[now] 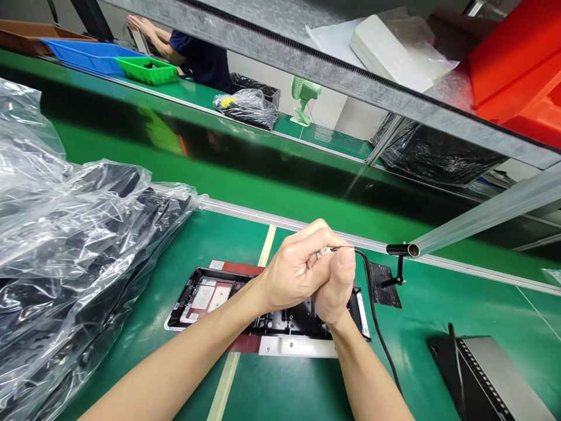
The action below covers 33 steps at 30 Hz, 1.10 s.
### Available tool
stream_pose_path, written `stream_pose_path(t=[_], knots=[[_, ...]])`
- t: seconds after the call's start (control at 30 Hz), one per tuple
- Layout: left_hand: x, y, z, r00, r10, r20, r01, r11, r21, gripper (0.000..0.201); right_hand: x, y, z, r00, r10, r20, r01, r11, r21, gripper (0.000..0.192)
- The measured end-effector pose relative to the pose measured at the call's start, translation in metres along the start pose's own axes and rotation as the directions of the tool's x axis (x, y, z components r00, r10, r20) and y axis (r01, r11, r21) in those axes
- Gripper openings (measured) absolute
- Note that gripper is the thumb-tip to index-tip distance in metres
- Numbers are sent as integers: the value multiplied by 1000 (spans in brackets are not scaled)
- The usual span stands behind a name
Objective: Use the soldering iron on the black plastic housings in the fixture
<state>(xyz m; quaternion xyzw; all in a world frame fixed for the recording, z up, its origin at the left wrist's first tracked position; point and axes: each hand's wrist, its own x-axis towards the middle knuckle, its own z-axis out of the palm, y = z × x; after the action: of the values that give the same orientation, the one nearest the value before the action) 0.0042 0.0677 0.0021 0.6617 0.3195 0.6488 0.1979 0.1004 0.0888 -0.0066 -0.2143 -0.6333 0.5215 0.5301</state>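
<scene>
My two hands are pressed close together over the middle of a black plastic housing (175, 313). My left hand (294, 266) is closed, its fingers curled around the end of a black cable (371, 292), where a small whitish piece (324, 251) shows between the fingers. Against it, my right hand (335, 286) is also closed on the cable, thumb on top. The cable arches out past the right thumb and drops to the bench. Under the hands, the housing lies in a dark red fixture (245, 344) with a white block (298, 347) along its near edge.
Plastic-wrapped black parts (96, 251) are heaped at left. A metal tube holder (403, 250) stands beyond the fixture; a black and grey device (495, 374) lies at right. A metal shelf (280, 47) with a red bin (521, 70) hangs overhead. Across the partition, another person's arms (158, 38) show.
</scene>
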Motion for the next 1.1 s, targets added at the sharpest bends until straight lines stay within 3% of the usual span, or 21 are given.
stream_pose_path(t=[0.73, 0.9, 1.1], knots=[[5, 1, -3, 1000, -10, -28, 11, 1000, 4, 36, 6, -8, 5, 999, -24, 47, 21, 997, 76, 47], [5, 1, -4, 1000, -10, 10, 11, 999, -43, 33, 7, -10, 6, 996, -17, 90, 5, 991, 132, 45], [4, 4, -4, 1000, 8, -29, -7, 999, 31, 39, 5, -5, 3, 998, -14, 69, 6, 993, 119, 47]])
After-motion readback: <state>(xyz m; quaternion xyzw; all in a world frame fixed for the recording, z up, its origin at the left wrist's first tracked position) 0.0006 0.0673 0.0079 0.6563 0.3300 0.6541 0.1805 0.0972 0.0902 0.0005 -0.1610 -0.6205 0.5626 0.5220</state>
